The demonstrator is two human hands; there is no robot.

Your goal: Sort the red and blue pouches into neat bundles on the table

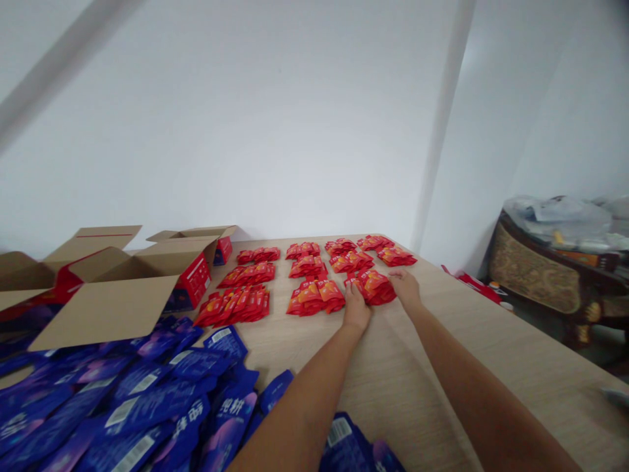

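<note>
A row of overlapping red packets with orange prints (377, 287) lies on the table between my two hands. My left hand (357, 305) is at its left end, fingers closed against the packets. At the right end, my right hand (407, 290) has bent fingers at the packets' edge; its fingertips are partly hidden. Just left of my left hand is another red packet group (314, 296). Further back lie several similar groups, among them one red pile (350, 261) and a red pile (396, 255) near the far right corner.
Many blue pouches (147, 393) are heaped at the front left, some under my left forearm. Open cardboard boxes (122, 288) stand behind them on the wooden table (393, 380). A white wall rises behind. On the right, a carved wooden chair (531, 262) holds plastic bags (570, 216).
</note>
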